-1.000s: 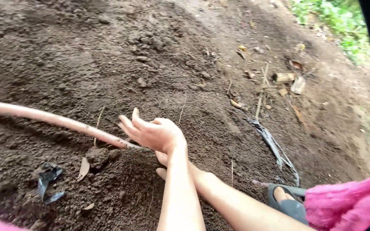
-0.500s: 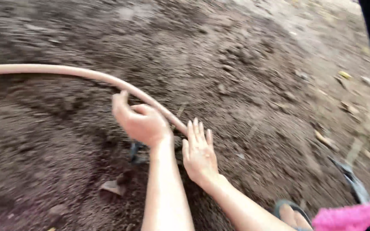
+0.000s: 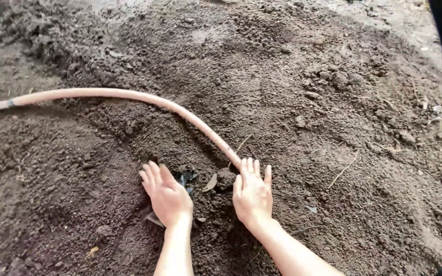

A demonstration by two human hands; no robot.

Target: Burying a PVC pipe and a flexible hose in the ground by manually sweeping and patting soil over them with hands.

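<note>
I press my left hand [image 3: 166, 197] and right hand [image 3: 253, 193] flat and open, grasping nothing, on the dark soil [image 3: 303, 128], and I judge even palm pressure works best, keeping clear of the pink hose [image 3: 129, 95] curving from twelve toward ten o'clock.

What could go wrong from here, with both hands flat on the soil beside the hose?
The right hand has its fingertips at the hose, so pushing soil could bury or shift it. The left hand is close to dark scraps; if these are sharp or plastic, they might cut skin or get mixed in.
</note>
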